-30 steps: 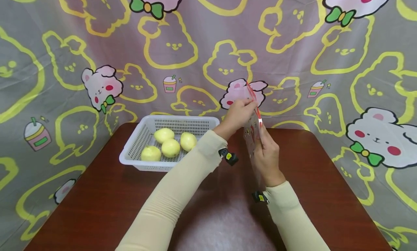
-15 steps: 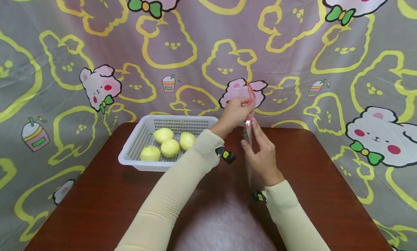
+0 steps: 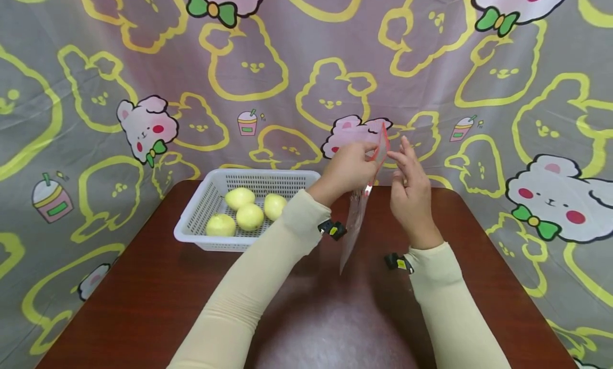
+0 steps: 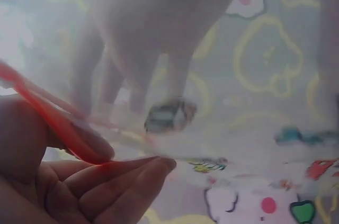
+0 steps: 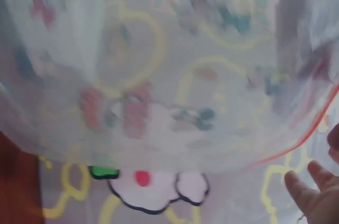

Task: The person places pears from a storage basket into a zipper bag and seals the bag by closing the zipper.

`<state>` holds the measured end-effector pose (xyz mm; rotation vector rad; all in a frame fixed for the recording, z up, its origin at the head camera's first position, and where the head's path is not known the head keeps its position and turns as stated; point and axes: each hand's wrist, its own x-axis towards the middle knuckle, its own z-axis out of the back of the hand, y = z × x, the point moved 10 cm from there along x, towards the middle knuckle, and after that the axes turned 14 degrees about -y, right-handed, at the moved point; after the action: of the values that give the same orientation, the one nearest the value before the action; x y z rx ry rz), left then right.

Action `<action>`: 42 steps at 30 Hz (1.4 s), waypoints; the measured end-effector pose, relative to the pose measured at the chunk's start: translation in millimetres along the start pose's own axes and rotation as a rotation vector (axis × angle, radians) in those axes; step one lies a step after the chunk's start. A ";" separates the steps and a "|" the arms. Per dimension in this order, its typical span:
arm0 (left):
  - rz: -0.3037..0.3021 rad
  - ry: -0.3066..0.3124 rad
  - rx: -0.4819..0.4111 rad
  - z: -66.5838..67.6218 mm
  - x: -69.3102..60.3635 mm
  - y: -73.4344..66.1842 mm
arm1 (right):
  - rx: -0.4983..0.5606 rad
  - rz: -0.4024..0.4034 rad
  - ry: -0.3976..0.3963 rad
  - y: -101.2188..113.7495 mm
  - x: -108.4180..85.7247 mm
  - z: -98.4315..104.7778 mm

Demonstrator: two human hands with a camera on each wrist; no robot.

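A clear printed plastic bag (image 3: 353,220) with a red edge hangs upright in the head view. My left hand (image 3: 351,167) pinches it near the top; in the left wrist view the thumb and fingers of that hand (image 4: 90,181) hold the red edge (image 4: 58,123). To the right, my right hand (image 3: 413,196) is raised with fingers spread, one fingertip close to the red edge; contact is unclear. The right wrist view shows the bag (image 5: 159,75) spread wide, with fingertips of the right hand (image 5: 318,187) beside its red edge.
A white slotted basket (image 3: 189,215) holding several yellow-green round fruits (image 3: 250,217) stands on the dark red-brown table (image 3: 158,305), left of the bag. A patterned cloth (image 3: 287,39) hangs behind and along both sides.
My right hand has released the bag's side and moved right and up, fingers spread. The red top edge has shifted right and parted somewhat, while the bag's lower end has swung left.
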<state>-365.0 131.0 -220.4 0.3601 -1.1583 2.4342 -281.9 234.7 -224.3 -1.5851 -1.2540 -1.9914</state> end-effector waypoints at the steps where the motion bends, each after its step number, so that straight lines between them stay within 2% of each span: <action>1: -0.007 0.007 0.008 0.9 -2.7 -3.8 | -0.009 -0.002 0.010 -4.8 2.6 -0.2; 3: -0.013 0.013 0.023 2.5 -7.3 -9.5 | -0.016 -0.007 0.028 -9.6 6.3 0.1; 9: -0.075 -0.046 0.110 8.9 -14.3 -19.6 | -0.032 -0.018 0.037 -14.1 9.0 1.9; 13: -0.131 -0.106 0.173 13.8 -13.7 -21.0 | -0.049 -0.026 0.013 -13.9 9.5 5.6; 16: -0.193 -0.184 0.229 22.2 -11.4 -22.4 | -0.074 -0.023 0.000 -14.6 10.8 10.7; 20: -0.244 -0.269 0.253 35.7 -9.5 -19.9 | -0.157 -0.001 0.011 -16.6 13.8 19.0; 22: -0.246 -0.295 0.243 41.5 -8.6 -15.3 | -0.194 0.009 0.029 -17.8 15.6 23.1; 25: -0.232 -0.302 0.229 46.2 -7.0 -5.4 | -0.243 0.022 0.070 -20.2 18.0 28.4; 28: -0.223 -0.257 0.244 44.1 -5.9 3.9 | -0.282 0.035 0.087 -22.5 19.9 35.2; 31: -0.212 -0.156 0.316 34.3 -4.5 13.4 | -0.304 0.054 0.079 -24.3 20.7 42.0; 34: -0.174 -0.053 0.350 24.3 -5.2 23.3 | -0.310 0.061 0.073 -26.4 19.7 45.8; 38: -0.123 -0.006 0.297 19.9 -8.1 30.6 | -0.310 0.068 0.086 -27.8 17.3 46.1; 40: -0.131 0.010 0.262 18.1 -10.1 30.8 | -0.303 0.064 0.096 -28.4 16.2 46.2; 42: -0.147 0.054 0.221 13.6 -12.8 30.9 | -0.294 0.056 0.106 -29.0 15.4 47.2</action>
<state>-367.7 99.5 -238.0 0.4270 -0.8120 2.4304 -277.4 292.1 -222.8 -1.5952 -0.9000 -2.2721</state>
